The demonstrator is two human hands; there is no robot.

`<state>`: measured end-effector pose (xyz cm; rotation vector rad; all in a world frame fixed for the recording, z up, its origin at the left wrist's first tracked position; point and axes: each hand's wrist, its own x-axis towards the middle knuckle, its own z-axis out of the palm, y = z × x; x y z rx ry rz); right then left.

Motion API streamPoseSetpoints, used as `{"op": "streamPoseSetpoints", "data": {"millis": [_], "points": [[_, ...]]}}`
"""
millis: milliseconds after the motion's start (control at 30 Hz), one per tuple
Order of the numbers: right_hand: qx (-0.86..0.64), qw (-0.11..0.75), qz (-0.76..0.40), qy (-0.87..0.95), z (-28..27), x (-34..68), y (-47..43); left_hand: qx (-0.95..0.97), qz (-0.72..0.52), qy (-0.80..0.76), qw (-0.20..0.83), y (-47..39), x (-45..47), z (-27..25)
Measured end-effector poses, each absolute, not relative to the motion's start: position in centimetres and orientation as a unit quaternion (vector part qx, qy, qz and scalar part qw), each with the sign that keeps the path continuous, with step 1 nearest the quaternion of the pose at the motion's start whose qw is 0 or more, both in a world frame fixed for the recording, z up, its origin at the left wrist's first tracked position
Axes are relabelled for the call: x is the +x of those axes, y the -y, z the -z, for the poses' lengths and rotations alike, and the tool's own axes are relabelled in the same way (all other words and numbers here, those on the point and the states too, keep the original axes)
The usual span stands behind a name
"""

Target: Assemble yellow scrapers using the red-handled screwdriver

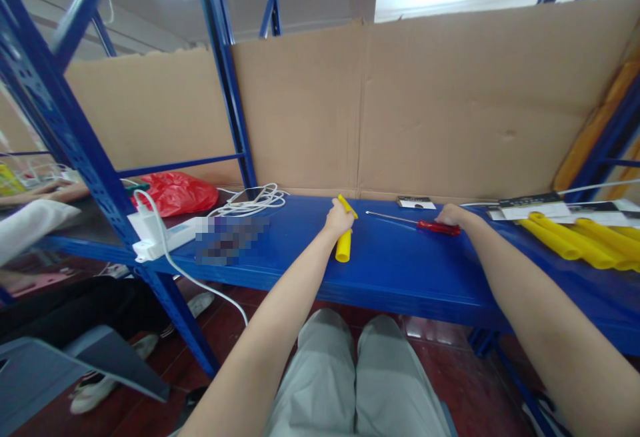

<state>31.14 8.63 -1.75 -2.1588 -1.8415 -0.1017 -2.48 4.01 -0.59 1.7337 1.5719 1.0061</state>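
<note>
My left hand [340, 218] is closed around a yellow plastic piece [343, 247]. Its hollow round tube points toward me, and a narrower yellow part sticks out above my fingers. To the right, a screwdriver [437, 227] with a red handle and a long metal shaft lies nearly level, tip to the left. My right hand [451, 215] is closed at the butt end of that handle; its fingertips are mostly hidden. Behind the shaft, a small black-and-white card packet [416, 203] rests on the blue shelf [400, 267].
Several yellow tubes [555, 237] with header cards lie at right. On the left are a white power strip [175, 237], coiled white cable [255, 200] and a red plastic bag [177, 192]. A cardboard sheet [425, 103] stands behind. Another person's arm [50, 193] shows at far left.
</note>
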Motion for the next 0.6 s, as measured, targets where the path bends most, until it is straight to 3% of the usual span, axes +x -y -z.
{"op": "streamPoseSetpoints", "data": {"millis": [100,200,600], "points": [[-0.781,0.083,-0.011,0.619,1.0,30.2,-7.5,0.658,-0.378,-0.583,0.29,-3.9,-2.4,0.6],[-0.774,0.087,-0.02,0.627,0.4,29.1,-6.1,0.661,-0.375,-0.584,0.286,-3.5,-2.4,0.3],[-0.716,0.244,-0.097,0.647,-0.5,25.5,-3.1,0.688,-0.346,-0.566,0.292,-3.6,-2.4,0.5]]}}
